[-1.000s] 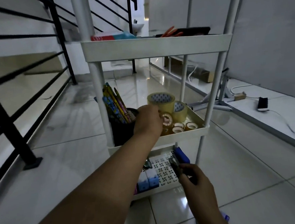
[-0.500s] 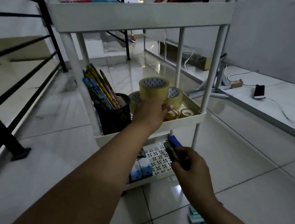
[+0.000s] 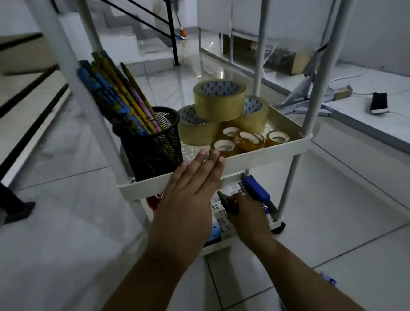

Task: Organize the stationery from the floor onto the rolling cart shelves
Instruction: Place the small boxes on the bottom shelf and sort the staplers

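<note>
The white rolling cart's middle shelf [image 3: 253,160] holds a black mesh cup [image 3: 154,144] full of coloured pencils, three big tan tape rolls [image 3: 219,102] stacked in a pyramid, and several small tape rolls [image 3: 248,139]. My left hand [image 3: 189,193] hovers flat and open in front of that shelf's rim, fingertips near the small rolls, holding nothing. My right hand [image 3: 246,213] reaches over the bottom shelf [image 3: 224,245] and grips a small dark object [image 3: 228,203], which looks like a stapler or clip. A blue stapler [image 3: 256,191] lies on the bottom shelf beside it.
Black stair railing [image 3: 11,195] stands to the left. A cart post [image 3: 316,85] rises at the right. A phone [image 3: 379,102] on a cable lies on the raised ledge far right. A purple item [image 3: 327,279] lies on the floor tiles by my right forearm.
My left hand has drawn back from the tape rolls and opened flat; the top big roll now rests on the stack. My right hand has moved the dark object over the bottom shelf.
</note>
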